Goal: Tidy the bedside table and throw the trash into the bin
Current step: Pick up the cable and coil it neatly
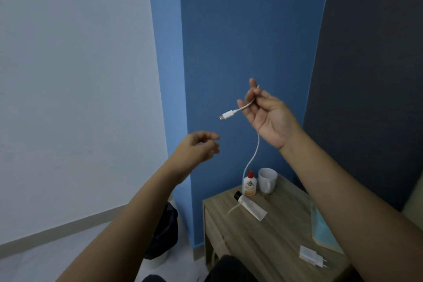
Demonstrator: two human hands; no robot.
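Observation:
My right hand (266, 119) is raised high above the wooden bedside table (256, 242) and pinches a white charging cable (254, 158) near its USB-C plug. The cable hangs down to the tabletop, its lower end lying by a white tube (250, 206). Below and left of the plug, my left hand (196, 147) hovers with loosely curled fingers and holds nothing. On the table stand a small white bottle with a red cap (249, 184) and a white mug (267, 179). A white charger plug (311, 256) lies near the front.
A bin with a black liner (163, 236) stands on the floor left of the table, partly hidden by my left forearm. A light-blue packet (322, 231) lies at the table's right edge under my right arm. Blue and dark walls rise behind.

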